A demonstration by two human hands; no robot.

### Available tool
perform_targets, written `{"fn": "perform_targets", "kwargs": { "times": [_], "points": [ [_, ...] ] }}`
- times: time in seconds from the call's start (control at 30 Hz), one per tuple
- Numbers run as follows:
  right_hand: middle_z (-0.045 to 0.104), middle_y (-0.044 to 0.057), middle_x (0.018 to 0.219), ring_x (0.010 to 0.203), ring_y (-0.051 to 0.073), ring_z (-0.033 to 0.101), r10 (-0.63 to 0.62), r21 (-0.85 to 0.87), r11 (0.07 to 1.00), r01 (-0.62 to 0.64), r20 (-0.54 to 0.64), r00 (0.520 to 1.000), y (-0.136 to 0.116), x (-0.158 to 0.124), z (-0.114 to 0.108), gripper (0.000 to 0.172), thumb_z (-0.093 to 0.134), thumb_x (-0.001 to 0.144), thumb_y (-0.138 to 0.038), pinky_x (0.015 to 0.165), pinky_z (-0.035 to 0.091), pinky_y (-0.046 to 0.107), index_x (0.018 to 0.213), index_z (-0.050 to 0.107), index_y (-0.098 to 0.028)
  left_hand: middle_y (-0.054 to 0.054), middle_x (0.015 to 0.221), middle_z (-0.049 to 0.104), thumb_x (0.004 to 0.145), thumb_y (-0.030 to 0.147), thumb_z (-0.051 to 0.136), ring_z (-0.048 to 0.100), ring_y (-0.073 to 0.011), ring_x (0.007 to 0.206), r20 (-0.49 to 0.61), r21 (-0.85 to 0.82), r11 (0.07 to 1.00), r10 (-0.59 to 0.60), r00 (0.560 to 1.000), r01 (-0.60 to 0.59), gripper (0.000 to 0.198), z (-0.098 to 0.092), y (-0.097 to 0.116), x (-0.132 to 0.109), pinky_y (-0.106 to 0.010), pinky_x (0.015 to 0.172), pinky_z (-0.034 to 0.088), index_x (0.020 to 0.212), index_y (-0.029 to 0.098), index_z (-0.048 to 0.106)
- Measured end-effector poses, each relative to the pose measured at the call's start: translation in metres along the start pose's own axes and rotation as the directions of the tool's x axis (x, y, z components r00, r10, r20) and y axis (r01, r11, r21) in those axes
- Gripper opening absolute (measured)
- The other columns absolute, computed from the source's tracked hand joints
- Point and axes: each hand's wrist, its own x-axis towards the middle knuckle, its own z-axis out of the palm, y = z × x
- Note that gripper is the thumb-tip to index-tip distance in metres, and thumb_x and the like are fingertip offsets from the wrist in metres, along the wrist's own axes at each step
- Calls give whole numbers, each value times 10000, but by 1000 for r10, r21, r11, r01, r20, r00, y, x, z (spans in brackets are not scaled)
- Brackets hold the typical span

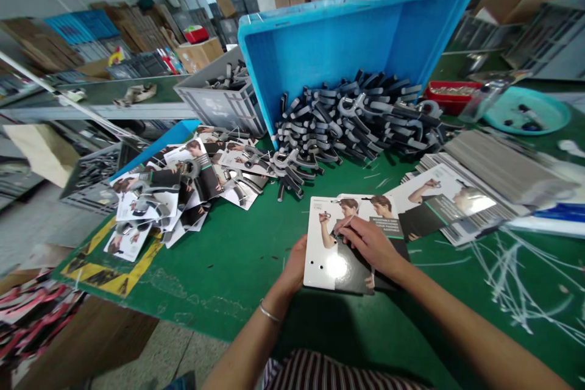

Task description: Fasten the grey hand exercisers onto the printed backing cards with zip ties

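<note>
Printed backing cards (322, 244) lie overlapped on the green table in front of me, with small punched holes in the top one. My left hand (296, 262) grips the left edge of these cards, its fingers partly hidden behind them. Over the middle of the cards, my right hand (368, 244) is closed in a pinch near the holes. A thin pale strip, looking like a cable tie, shows faintly at its fingertips. To the right is a stack of similar cards (457, 201), and loose white cable ties (512, 283) are scattered beside it.
A tilted blue crate (320, 36) stands behind a heap of grey-and-black hand grips (347, 116). Cards with hand grips on them (183, 183) are piled at left. A grey crate (219, 100), a red tray (452, 96) and a turquoise basin (525, 111) sit farther back.
</note>
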Motion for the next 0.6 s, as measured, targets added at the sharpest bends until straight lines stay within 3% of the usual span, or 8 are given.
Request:
{"fn": "perform_targets", "kwargs": {
  "times": [0.1,0.33,0.53,0.6],
  "points": [
    [645,61,1005,965,206,601,-102,-93,990,109,78,992,1,1,-6,220,470,992,-319,874,456,343,979,664,-215,-27,680,684,608,387,814,519,-98,511,51,28,999,-23,998,22,396,0,-4,5,-210,515,380,870,103,727],
    [647,41,1036,1018,183,587,-129,78,990,114,228,965,0,-5,-28,235,480,994,-327,950,428,328,1017,694,-232,-34,673,682,599,261,803,541,-121,590,147,271,958,53,988,-91,239,4,6,7,-227,591,425,752,88,741],
    [684,61,1025,931,189,621,-6,136,991,-12,134,991,-3,-8,-25,256,515,971,-360,856,473,310,1020,712,-204,-32,670,679,648,309,779,539,-127,591,120,337,932,96,988,-132,284,4,3,4,-234,591,436,822,87,749],
    [682,64,1047,961,192,619,-19,141,990,0,133,991,-2,-8,-24,265,506,976,-354,872,471,313,1026,721,-208,-30,691,686,623,298,802,556,-137,618,125,338,928,122,985,-158,299,3,1,2,-241,618,453,836,95,748]
  ]
}}
